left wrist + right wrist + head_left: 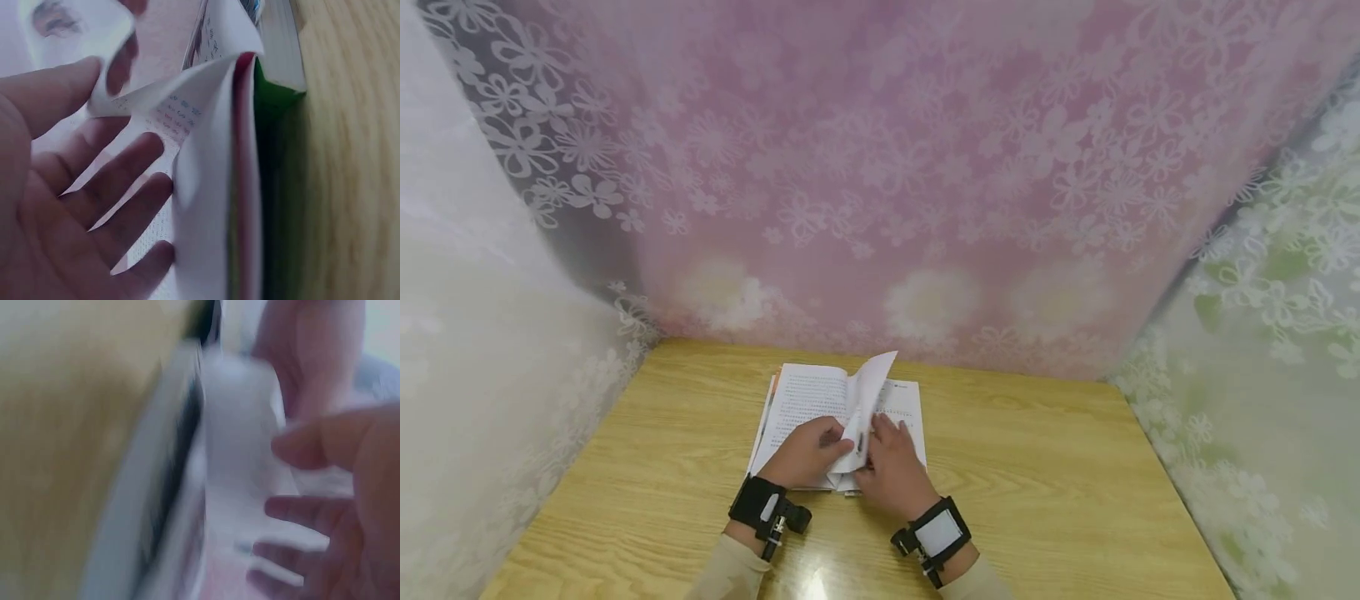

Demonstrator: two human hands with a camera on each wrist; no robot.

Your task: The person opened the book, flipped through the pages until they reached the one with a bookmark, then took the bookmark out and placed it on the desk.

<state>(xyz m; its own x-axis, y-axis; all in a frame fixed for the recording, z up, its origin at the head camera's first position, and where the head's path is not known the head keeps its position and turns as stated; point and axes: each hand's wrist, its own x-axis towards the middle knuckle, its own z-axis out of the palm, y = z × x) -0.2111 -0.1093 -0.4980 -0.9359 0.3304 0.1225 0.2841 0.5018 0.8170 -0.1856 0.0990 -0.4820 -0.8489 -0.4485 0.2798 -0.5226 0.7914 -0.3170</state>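
An open book with printed pages lies on the table, one page standing raised and curved near its middle. My left hand pinches the lower part of that page between thumb and index finger; its other fingers spread behind, as the left wrist view shows. On the other side of the page, my right hand is over the right half of the book, fingers extended. In the blurred right wrist view, its thumb and fingers are parted beside the white paper, with no clear grip.
The wooden table extends around the book. A pink flowered curtain hangs behind it, and pale flowered sheets flank both sides. Each wrist wears a black strap with a camera.
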